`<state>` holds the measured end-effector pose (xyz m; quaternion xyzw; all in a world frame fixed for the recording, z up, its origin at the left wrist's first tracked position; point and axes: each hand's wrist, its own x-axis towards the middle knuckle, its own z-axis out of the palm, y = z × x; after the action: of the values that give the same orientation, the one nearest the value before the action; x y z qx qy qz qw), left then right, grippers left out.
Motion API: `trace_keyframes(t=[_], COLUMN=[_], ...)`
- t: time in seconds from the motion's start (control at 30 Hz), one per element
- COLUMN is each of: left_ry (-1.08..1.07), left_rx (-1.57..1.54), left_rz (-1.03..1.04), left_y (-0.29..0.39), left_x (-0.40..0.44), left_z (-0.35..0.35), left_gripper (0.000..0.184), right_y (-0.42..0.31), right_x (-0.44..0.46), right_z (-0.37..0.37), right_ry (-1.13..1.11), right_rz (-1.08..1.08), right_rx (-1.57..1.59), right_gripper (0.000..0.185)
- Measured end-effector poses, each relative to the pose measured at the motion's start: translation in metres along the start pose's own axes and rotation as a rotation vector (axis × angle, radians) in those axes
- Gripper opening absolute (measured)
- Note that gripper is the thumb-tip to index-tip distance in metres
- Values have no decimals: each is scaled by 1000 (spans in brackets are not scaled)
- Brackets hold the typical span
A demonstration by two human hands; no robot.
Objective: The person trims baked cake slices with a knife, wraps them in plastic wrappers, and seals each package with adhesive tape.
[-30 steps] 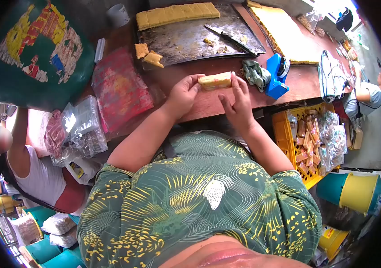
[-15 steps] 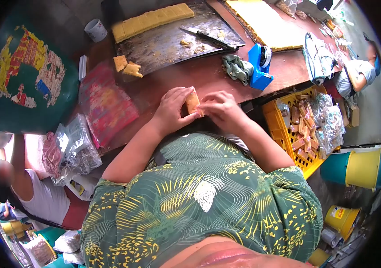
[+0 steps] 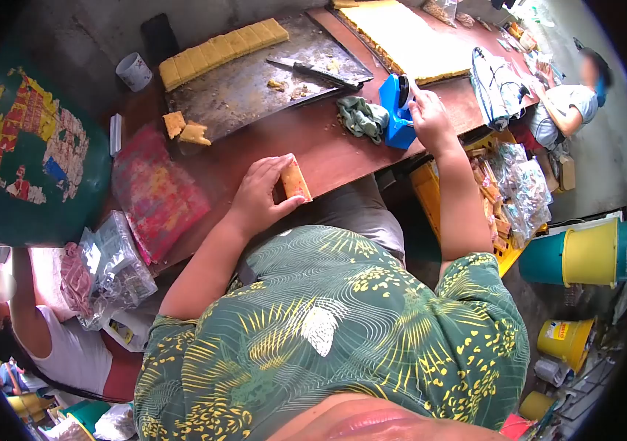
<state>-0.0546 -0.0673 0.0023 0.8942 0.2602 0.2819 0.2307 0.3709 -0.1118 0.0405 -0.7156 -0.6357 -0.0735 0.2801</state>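
Observation:
My left hand (image 3: 263, 188) is closed round a small yellow-orange wrapped bar (image 3: 295, 181), held at the table's front edge. My right hand (image 3: 429, 117) is at the blue tape dispenser (image 3: 398, 122), its fingers pressed together beside the roll; whatever they pinch is too small to make out. A crumpled grey-green cloth (image 3: 362, 117) lies just left of the dispenser. Behind it, a dark tray (image 3: 254, 88) holds a row of cut yellow cake (image 3: 225, 51) and a black-handled knife (image 3: 317, 72). Two cake scraps (image 3: 185, 128) lie by the tray's near corner.
A large yellow slab (image 3: 409, 40) stands at the back right. Below the table's right edge is a yellow crate (image 3: 426, 192) with wrapped bars. Red plastic (image 3: 155, 195) and a green drum (image 3: 5, 191) are at the left. One person sits at left, another at far right.
My right hand has left the bar and moved right and up to the tape dispenser. The bar stays in my left hand. The view has shifted, so the table sits further left.

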Motion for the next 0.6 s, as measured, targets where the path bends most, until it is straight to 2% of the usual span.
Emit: trace_keyframes(t=[0.07,0.27,0.37,0.57,0.6], left_ry=[-4,-7,-9,-10,-10], left_rx=[-11,-27,-25,-43,-54], left_rz=[5,41,36,35,34], left_y=[0,-5,-4,-3,-2], left_x=[0,2,2,2,2], left_z=[0,1,0,-1,-2], left_gripper=[76,72,72,73,74], right_y=[3,29,21,52,45], right_x=[12,33,35,55,58], right_z=[5,21,16,30,30], right_ry=[50,-21,-28,-42,30], right_rz=[-27,150,248,310,298], right_rx=[125,469,566,575,627], right_gripper=[43,39,38,32,28])
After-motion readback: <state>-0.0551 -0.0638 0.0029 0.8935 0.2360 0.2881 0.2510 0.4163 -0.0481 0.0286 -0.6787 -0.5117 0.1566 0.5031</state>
